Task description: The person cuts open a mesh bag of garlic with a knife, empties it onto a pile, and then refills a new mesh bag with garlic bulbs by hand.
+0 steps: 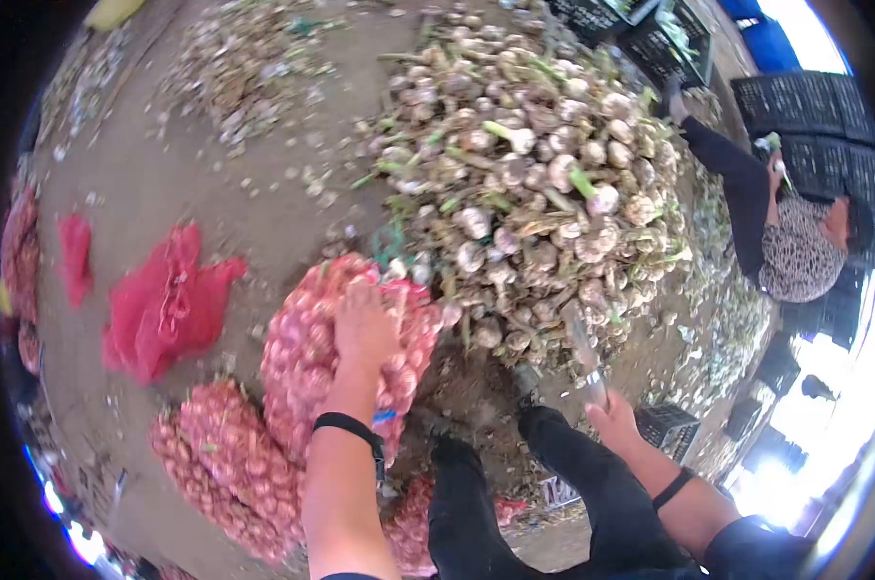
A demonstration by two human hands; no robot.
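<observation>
My left hand (365, 324) lies on top of a full red mesh sack of garlic (307, 362), its fingers stretched over the mesh. In my right hand (612, 421) is a metal tool with a flat, blade-like end (581, 338), somewhat blurred. The tool points at the near edge of a large heap of garlic bulbs (529, 193) with stems, many of them dirty. Close to my left forearm, another full mesh sack of garlic (230, 459) leans against the first one.
Empty red mesh bags (162, 309) lie on the dirt floor at left. Garlic trimmings (244, 72) are scattered behind them. At right, another person (800, 242) sits beside the heap, near stacked black crates (805, 106). A low crate (668, 430) stands near my right forearm.
</observation>
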